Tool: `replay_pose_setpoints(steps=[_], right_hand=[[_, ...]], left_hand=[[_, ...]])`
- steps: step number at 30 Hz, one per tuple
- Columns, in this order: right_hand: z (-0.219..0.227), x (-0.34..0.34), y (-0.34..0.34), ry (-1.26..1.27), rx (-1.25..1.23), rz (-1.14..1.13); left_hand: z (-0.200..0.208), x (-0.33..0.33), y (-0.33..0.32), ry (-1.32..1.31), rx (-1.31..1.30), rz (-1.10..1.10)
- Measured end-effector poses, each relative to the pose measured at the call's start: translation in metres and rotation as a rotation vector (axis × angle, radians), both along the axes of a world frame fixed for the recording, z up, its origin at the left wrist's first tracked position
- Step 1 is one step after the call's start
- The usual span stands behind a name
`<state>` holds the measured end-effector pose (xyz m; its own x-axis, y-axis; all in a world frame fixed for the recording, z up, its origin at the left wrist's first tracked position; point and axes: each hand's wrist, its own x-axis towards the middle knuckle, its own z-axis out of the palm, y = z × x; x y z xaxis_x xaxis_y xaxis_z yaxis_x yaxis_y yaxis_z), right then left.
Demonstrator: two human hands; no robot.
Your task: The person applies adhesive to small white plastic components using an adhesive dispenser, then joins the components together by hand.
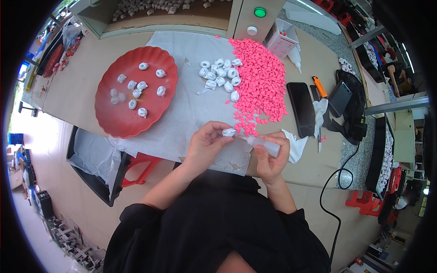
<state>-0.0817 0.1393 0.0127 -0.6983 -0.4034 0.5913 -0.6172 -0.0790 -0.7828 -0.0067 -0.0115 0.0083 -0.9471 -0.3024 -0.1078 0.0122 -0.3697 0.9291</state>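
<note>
Between the thumb and fingers of my left hand [207, 142] is a small white moulded piece [229, 132] with dark markings. My right hand [274, 157] grips a translucent squeeze bottle [266, 146], its thin nozzle pointing at the white piece. Whether the tip touches the piece I cannot tell. Just beyond my hands, a cluster of similar white pieces [220, 73] lies on white paper [191, 98]. Beside it spreads a big heap of small pink pieces [259, 82]. To the left, a red scalloped dish [109, 98] holds several more white pieces.
An open box-like cabinet [236, 20] with a green button stands at the back. On the right are a dark phone [301, 109], an orange-handled tool [319, 86], crumpled tissue [296, 146], a white carton [280, 38] and another bottle [296, 59]. A black cable [324, 193] hangs off the table's right side.
</note>
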Motion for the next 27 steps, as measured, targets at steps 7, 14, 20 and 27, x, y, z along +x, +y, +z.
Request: replay_pose_setpoints(steps=[7,14,20,27], right_hand=[[0.002,0.002,-0.003,-0.017,-0.018,0.021],[0.011,-0.005,0.001,-0.632,-0.537,0.1],[0.012,-0.021,0.022,-0.903,-0.444,0.059],[0.025,-0.029,0.04,-0.965,0.016,0.117]], left_hand=[[0.0,0.0,-0.001,0.011,0.021,-0.009],[0.0,0.0,0.0,0.026,0.027,-0.003],[0.002,0.006,0.002,-0.064,-0.1,-0.123],[0.015,0.014,0.001,-0.098,0.021,-0.192]])
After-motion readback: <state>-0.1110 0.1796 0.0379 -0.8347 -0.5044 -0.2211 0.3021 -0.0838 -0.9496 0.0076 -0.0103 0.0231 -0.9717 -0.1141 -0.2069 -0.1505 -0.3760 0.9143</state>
